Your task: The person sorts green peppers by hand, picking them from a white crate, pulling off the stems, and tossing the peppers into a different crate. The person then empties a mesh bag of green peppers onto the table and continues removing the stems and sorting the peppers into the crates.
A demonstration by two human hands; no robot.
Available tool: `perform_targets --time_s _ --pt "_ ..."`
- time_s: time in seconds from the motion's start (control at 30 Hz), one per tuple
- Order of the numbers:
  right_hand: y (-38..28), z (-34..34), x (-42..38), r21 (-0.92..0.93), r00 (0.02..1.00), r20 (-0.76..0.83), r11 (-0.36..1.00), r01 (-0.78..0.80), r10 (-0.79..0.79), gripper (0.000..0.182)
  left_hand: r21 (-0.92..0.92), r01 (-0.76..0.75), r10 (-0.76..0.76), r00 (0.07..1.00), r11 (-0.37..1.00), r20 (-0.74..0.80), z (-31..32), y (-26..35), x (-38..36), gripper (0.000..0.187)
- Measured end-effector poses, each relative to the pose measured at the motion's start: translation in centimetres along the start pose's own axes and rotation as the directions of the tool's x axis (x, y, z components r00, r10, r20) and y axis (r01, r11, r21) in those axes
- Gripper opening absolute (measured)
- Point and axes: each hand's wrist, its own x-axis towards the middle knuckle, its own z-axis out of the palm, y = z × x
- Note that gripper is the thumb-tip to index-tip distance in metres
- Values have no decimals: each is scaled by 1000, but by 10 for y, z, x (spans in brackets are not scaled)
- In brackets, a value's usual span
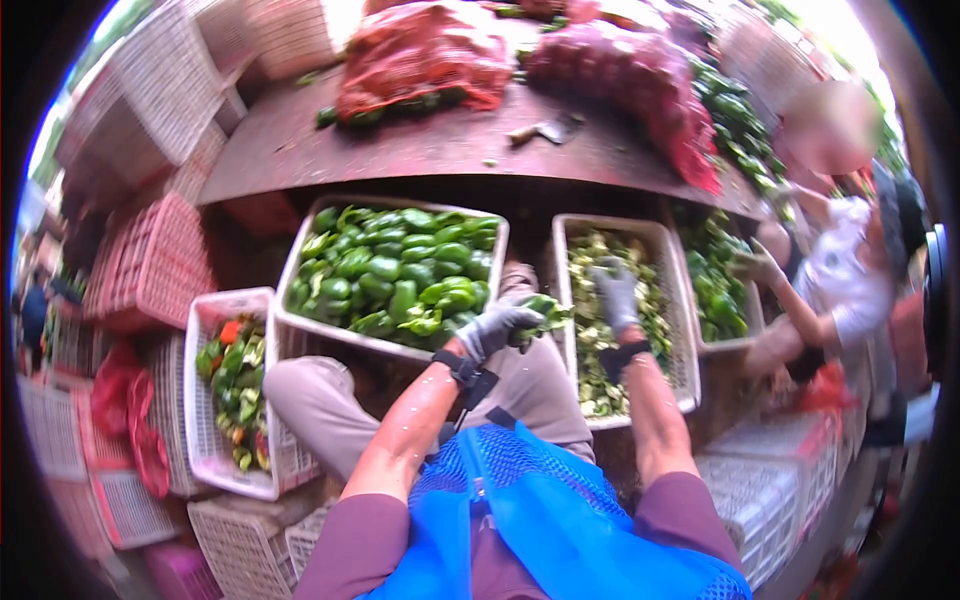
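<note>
My left hand (497,328), in a grey glove, is closed around green bell pepper (545,314) held in front of my knee, between two crates. Just left of it, a white crate (392,348) is heaped with whole green bell peppers (385,268). My right hand (616,297), also gloved, is over a second white crate (683,362) of pale green pepper cores and trimmings (600,375). Its fingers point away from me among the cores, and their tips blend into them, so I cannot tell what they grip.
A smaller white crate (197,425) with mixed pepper pieces stands at left. Beyond the crates, a table (290,140) bears a red mesh sack (425,60), a purple-red mesh sack (620,85) and a cleaver (557,127). At right, a gloved co-worker (845,260) sits beside another pepper crate (752,305).
</note>
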Motion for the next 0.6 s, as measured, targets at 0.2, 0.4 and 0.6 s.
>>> perform_targets --time_s 0.2,0.4,0.6 --pt "26 -70 8 -801 976 169 596 56 135 75 640 -211 591 659 739 -465 -56 49 -83 37" --pt "-100 19 -35 -227 959 246 953 201 -144 46 437 -200 464 116 877 -878 -103 114 -196 39" --pt "-185 189 -115 52 607 569 760 647 -555 45 562 -256 589 37 787 -808 -142 124 -238 36"
